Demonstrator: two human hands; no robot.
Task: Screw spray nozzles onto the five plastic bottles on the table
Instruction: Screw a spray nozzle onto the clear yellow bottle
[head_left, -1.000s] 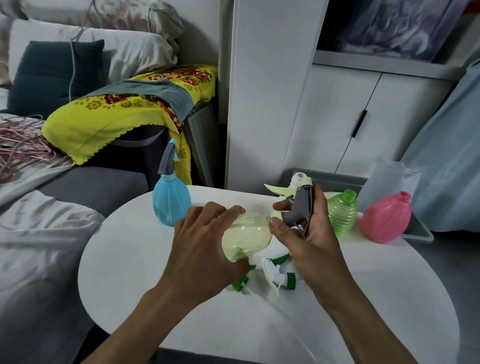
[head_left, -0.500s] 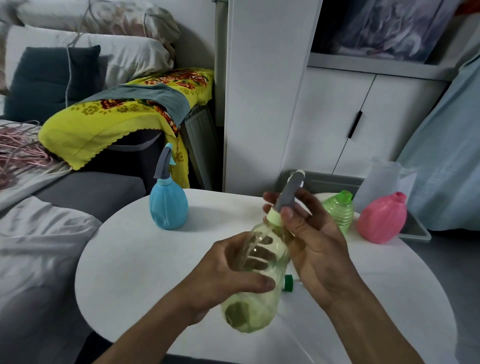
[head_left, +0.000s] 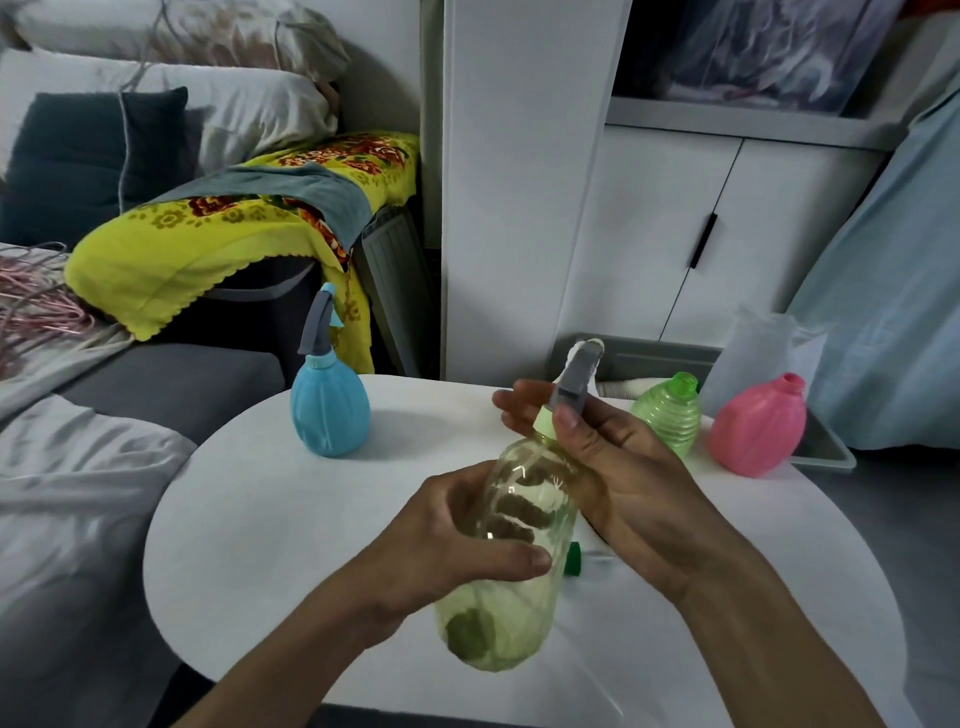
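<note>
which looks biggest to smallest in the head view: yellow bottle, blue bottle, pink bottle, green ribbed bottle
1. yellow bottle, though it is held nearest the camera
2. blue bottle and pink bottle, too alike to rank
3. green ribbed bottle, partly hidden by the right hand

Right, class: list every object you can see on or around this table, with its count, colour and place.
Table: one, white, round, centre.
Blue bottle: one, grey nozzle fitted, far left of the table.
Clear yellow-green bottle: one, held above the table, grey nozzle on its neck.
Green ribbed bottle: one, no nozzle, far right.
Pink bottle: one, open neck, beside the green one.
Loose green nozzle cap: one, mostly hidden under the hands.
Grey tray: one, behind the bottles.
Hands: left hand round the bottle body, right hand at the nozzle collar.
</note>
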